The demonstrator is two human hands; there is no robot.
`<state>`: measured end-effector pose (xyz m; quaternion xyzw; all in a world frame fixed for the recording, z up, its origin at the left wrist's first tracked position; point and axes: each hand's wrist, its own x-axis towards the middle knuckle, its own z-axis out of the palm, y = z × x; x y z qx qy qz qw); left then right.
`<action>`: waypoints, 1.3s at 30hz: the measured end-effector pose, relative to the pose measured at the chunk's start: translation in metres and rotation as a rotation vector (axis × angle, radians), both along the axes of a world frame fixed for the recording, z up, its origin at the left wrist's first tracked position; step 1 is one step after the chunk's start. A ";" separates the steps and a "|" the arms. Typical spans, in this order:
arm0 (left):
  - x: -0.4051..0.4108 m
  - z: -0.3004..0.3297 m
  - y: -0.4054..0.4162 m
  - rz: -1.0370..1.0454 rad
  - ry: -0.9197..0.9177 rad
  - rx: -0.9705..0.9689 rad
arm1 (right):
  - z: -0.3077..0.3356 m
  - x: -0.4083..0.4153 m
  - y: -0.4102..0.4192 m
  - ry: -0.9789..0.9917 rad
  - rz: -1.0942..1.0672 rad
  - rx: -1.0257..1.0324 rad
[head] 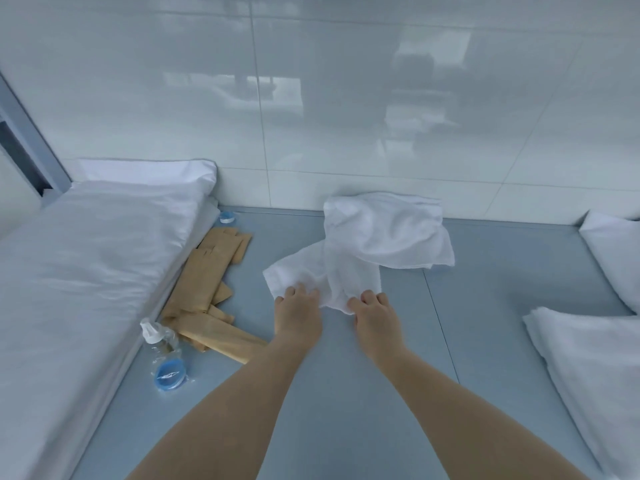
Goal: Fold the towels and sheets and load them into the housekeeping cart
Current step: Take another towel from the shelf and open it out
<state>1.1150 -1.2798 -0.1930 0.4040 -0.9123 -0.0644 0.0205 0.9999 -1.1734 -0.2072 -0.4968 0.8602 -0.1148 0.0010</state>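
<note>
White towel [374,244] crumpled on grey table [346,393], left hand [298,315] and right hand [375,315] each pinching its near edge

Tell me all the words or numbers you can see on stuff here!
No words or numbers can be read.
Clear bottle: no readable label.
Blue round packet: a pale mark, too blurred to read.
Tan packets: no print shows.
White towel in both hands: plain.

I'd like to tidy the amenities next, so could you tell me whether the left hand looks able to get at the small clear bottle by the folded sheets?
Probably yes, once it lets go: the left hand grips the white towel, but the bottle lies uncovered on the grey surface to its left, nothing between them.
</note>
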 end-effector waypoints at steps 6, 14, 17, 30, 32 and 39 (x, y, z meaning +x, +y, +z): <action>0.004 0.005 0.046 -0.120 -0.024 0.049 | 0.007 0.005 0.052 -0.052 -0.104 0.006; 0.026 0.008 0.121 -0.227 -0.022 0.191 | 0.021 0.039 0.136 -0.161 -0.215 0.002; 0.042 0.010 0.141 -0.242 -0.034 0.196 | 0.023 0.052 0.161 -0.157 -0.204 0.032; 0.111 0.028 0.258 -0.106 0.080 0.178 | 0.049 0.082 0.279 -0.352 -0.044 -0.053; 0.120 0.041 0.278 -0.029 0.146 0.181 | 0.061 0.081 0.300 -0.316 -0.028 -0.114; 0.143 0.102 0.334 0.137 0.294 0.052 | 0.110 0.088 0.353 -0.273 -0.014 -0.367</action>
